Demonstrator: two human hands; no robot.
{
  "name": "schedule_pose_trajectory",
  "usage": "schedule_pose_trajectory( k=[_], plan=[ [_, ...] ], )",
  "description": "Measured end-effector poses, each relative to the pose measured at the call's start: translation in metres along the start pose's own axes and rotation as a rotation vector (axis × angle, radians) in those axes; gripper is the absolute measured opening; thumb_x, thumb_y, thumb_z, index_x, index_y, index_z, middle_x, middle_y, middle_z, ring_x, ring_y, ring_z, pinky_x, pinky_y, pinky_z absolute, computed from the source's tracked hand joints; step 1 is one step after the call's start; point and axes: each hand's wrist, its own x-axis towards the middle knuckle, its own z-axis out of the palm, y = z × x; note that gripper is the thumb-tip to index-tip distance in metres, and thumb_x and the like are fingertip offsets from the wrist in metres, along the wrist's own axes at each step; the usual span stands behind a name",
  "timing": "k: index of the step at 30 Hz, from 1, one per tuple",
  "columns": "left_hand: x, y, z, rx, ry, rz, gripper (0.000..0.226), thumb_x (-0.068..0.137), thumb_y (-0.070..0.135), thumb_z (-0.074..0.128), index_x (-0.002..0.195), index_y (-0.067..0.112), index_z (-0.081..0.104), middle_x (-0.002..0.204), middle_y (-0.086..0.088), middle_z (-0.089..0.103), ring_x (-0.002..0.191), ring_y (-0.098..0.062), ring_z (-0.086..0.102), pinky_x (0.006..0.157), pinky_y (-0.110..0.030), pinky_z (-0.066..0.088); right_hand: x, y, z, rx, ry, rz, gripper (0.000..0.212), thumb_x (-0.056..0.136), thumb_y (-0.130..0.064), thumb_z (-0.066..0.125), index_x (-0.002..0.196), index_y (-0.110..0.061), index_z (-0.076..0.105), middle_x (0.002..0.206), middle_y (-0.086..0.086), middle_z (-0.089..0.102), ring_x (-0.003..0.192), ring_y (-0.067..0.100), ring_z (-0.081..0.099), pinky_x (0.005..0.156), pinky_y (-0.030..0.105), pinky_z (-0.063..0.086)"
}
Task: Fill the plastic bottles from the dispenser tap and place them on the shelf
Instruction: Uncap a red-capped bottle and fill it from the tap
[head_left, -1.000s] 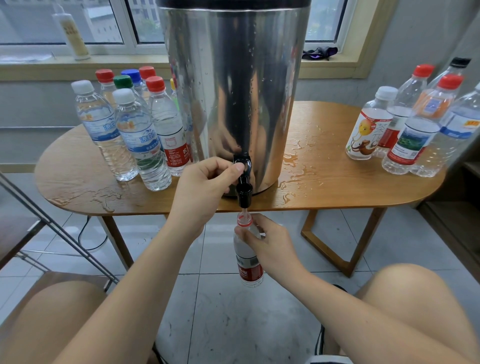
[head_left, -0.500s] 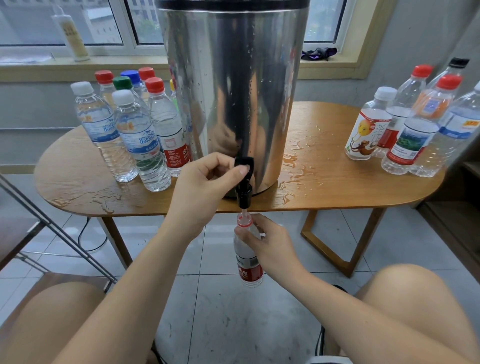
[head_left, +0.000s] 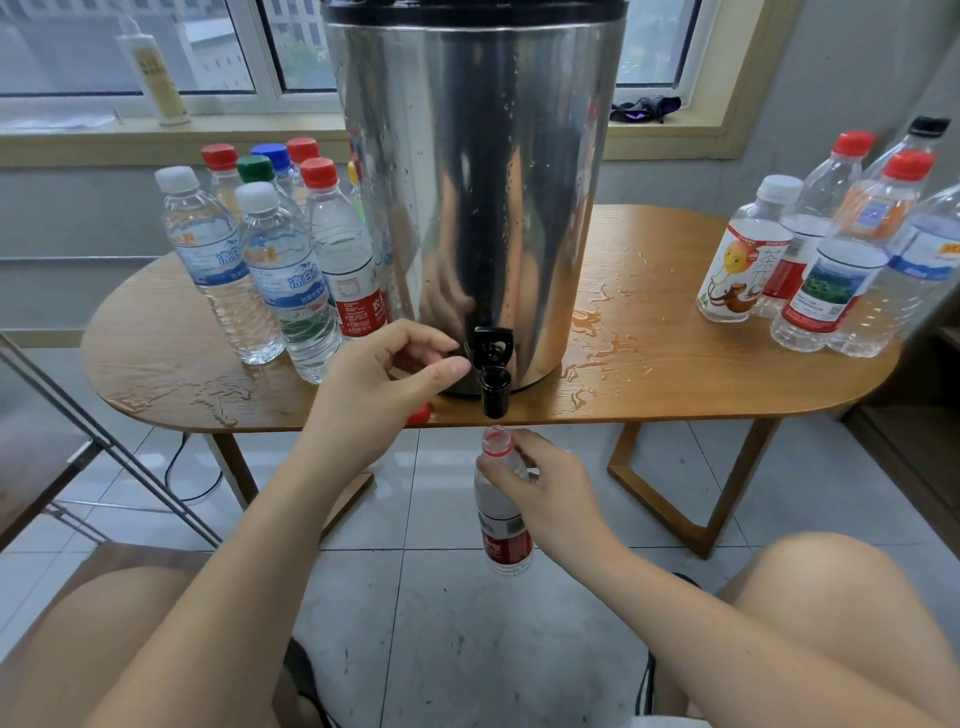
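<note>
Puddles (head_left: 597, 332) wet the wooden table (head_left: 727, 374) beside the dispenser (head_left: 467, 182), under the window (head_left: 208, 47).

Just right of the left hand (head_left: 395, 384) the tap (head_left: 492, 374) and the steel dispenser (head_left: 478, 182) wall things off; to its left, capped bottles (head_left: 270, 270) crowd the table (head_left: 675, 384). Under the right hand (head_left: 545, 499) there is room — open tiled floor (head_left: 467, 649) — while the tap hangs close over its bottle (head_left: 506, 545)
</note>
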Motion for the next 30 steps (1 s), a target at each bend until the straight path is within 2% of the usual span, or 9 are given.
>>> schedule_pose_trajectory(
  k=[4, 8, 11, 14, 18, 21, 23, 27, 30],
  plan=[
    [-0.001, -0.021, -0.012, 0.289, 0.012, -0.005, 0.017, 0.092, 0.028, 0.086, 0.108, 0.028, 0.078, 0.094, 0.011, 0.076, 0.092, -0.005, 0.070, 0.078, -0.011, 0.052, -0.003, -0.006, -0.003, -0.034, -0.011, -0.033, 0.011, 0.101, -0.055, 0.068, 0.107, -0.062, 0.062, 0.109, -0.042, 0.067, 0.111, -0.013, 0.060, 0.080, 0.008, 0.048],
    [-0.007, -0.046, -0.014, 0.587, -0.012, 0.010, 0.024, 0.088, 0.032, 0.088, 0.109, 0.031, 0.076, 0.101, 0.017, 0.067, 0.095, -0.001, 0.063, 0.080, -0.024, 0.051, -0.007, -0.012, -0.003, -0.035, -0.016, -0.070, 0.013, 0.102, -0.051, 0.069, 0.104, -0.061, 0.061, 0.106, -0.048, 0.064, 0.110, -0.017, 0.058, 0.079, 0.003, 0.046],
    [-0.010, -0.055, -0.013, 0.620, -0.022, 0.026, 0.027, 0.088, 0.031, 0.087, 0.112, 0.032, 0.075, 0.105, 0.018, 0.064, 0.098, -0.007, 0.060, 0.081, -0.025, 0.048, -0.008, -0.010, -0.003, -0.029, -0.033, -0.060, 0.008, 0.100, -0.055, 0.068, 0.106, -0.057, 0.064, 0.107, -0.042, 0.067, 0.110, -0.013, 0.060, 0.080, 0.010, 0.048],
    [-0.010, -0.057, -0.010, 0.673, -0.033, 0.046, 0.028, 0.090, 0.029, 0.086, 0.116, 0.031, 0.075, 0.109, 0.014, 0.067, 0.103, -0.016, 0.059, 0.084, -0.032, 0.049, -0.009, -0.009, -0.002, -0.020, -0.039, -0.059, 0.011, 0.100, -0.055, 0.068, 0.111, -0.050, 0.068, 0.109, -0.035, 0.069, 0.110, -0.009, 0.061, 0.081, 0.013, 0.047],
    [-0.010, -0.058, -0.009, 0.674, -0.047, 0.063, 0.024, 0.091, 0.025, 0.085, 0.112, 0.033, 0.076, 0.101, 0.017, 0.067, 0.098, -0.017, 0.060, 0.084, -0.039, 0.055, -0.011, -0.008, -0.003, -0.010, -0.032, -0.072, 0.012, 0.101, -0.051, 0.070, 0.112, -0.044, 0.071, 0.108, -0.031, 0.071, 0.109, -0.007, 0.062, 0.077, 0.007, 0.046],
    [-0.015, -0.054, -0.005, 0.616, -0.044, 0.073, 0.023, 0.091, 0.026, 0.086, 0.107, 0.037, 0.076, 0.100, 0.021, 0.067, 0.097, -0.009, 0.061, 0.082, -0.025, 0.051, -0.012, -0.008, -0.003, 0.002, -0.030, -0.077, 0.014, 0.101, -0.049, 0.070, 0.112, -0.040, 0.073, 0.107, -0.026, 0.072, 0.108, -0.005, 0.062, 0.079, 0.007, 0.045],
    [-0.022, -0.048, 0.000, 0.532, -0.070, 0.070, 0.022, 0.090, 0.028, 0.087, 0.106, 0.038, 0.076, 0.101, 0.021, 0.070, 0.097, -0.004, 0.063, 0.082, -0.017, 0.048, -0.012, -0.008, -0.003, 0.023, -0.029, -0.081, 0.014, 0.101, -0.047, 0.071, 0.112, -0.039, 0.074, 0.107, -0.023, 0.073, 0.107, -0.003, 0.063, 0.080, 0.008, 0.045],
    [-0.036, -0.034, 0.016, 0.411, -0.165, 0.072, 0.025, 0.089, 0.039, 0.088, 0.112, 0.038, 0.078, 0.104, 0.023, 0.073, 0.100, -0.004, 0.066, 0.083, -0.019, 0.052, -0.011, -0.009, 0.000, 0.039, -0.052, -0.069, 0.019, 0.100, -0.044, 0.073, 0.119, -0.045, 0.074, 0.113, -0.026, 0.072, 0.113, -0.002, 0.062, 0.082, 0.015, 0.048],
    [-0.039, -0.031, 0.025, 0.401, -0.189, 0.049, 0.025, 0.088, 0.041, 0.088, 0.111, 0.042, 0.077, 0.105, 0.025, 0.070, 0.102, -0.003, 0.064, 0.082, -0.016, 0.047, -0.012, -0.007, 0.003, 0.077, -0.075, -0.049, 0.014, 0.100, -0.041, 0.074, 0.114, -0.042, 0.074, 0.109, -0.019, 0.073, 0.109, 0.004, 0.065, 0.082, 0.024, 0.049]
  ],
)
